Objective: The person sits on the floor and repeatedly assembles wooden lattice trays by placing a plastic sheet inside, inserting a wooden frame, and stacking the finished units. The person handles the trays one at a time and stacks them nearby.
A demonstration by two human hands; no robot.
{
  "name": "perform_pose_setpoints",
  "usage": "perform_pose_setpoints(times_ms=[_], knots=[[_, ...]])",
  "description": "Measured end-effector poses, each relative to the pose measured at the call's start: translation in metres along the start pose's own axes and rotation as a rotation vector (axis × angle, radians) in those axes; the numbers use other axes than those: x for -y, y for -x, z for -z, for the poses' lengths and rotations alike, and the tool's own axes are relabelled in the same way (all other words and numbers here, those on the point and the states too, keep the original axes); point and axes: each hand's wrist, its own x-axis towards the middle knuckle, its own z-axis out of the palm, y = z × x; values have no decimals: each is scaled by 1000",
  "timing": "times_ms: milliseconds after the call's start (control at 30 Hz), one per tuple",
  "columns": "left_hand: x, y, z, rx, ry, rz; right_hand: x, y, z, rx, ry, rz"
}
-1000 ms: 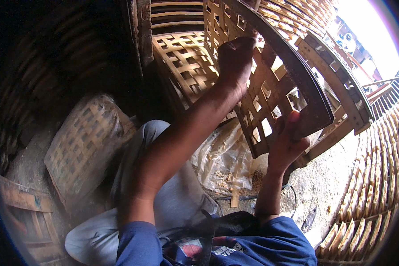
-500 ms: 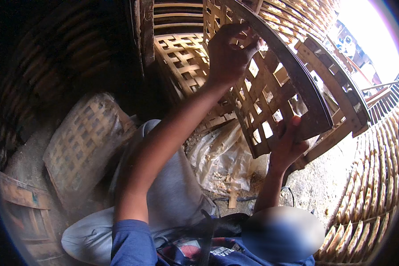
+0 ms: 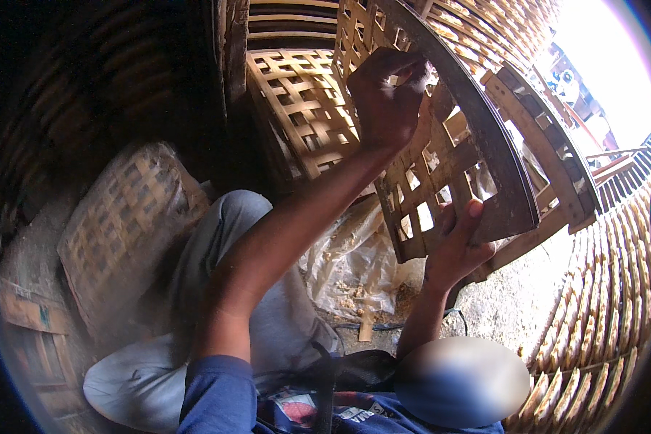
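Note:
A lattice panel of flat woven strips, bamboo by the look of it, with a dark solid rim along its right side, stands tilted before me. My right hand grips its lower corner, thumb on the near face and the other fingers mostly behind it. Higher up, my left hand is closed in a pinch against the lattice by the rim. Whatever lies between those fingertips is too dark to make out.
Behind the panel stands a slatted wooden frame. Another woven panel is at the back, and a plastic-wrapped woven piece leans at left. Crumpled clear plastic lies on the floor. Rows of split slats curve along the right.
My left hand has moved slightly right and down along the lattice. The panel's lower end and my right hand have shifted a little to the left.

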Motion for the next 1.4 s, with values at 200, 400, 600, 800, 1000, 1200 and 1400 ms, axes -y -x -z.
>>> perform_pose_setpoints(times_ms=[200, 400, 600, 800, 1000, 1200, 1400], knots=[[13, -9, 8, 82, -70, -192, 1, 5, -2, 40, -67, -81], [13, -14, 15, 183, -251, -344, -15, 0, 1, -22, 100, -13], [6, 12, 59, 575, -382, -295, -10, -17, 0, -111, 126, -99], [1, 6, 63, 531, -331, -223, -12, -20, 10, 43, 260, -28], [-21, 1, 10, 227, 24, 290, 2, -10, -3, -16, 142, -71], [-40, 24, 6, 77, 172, 395, -1, -4, -7, -56, 36, -45], [-49, 34, -2, 26, 216, 389, -4, -6, -3, 21, -2, -4]])
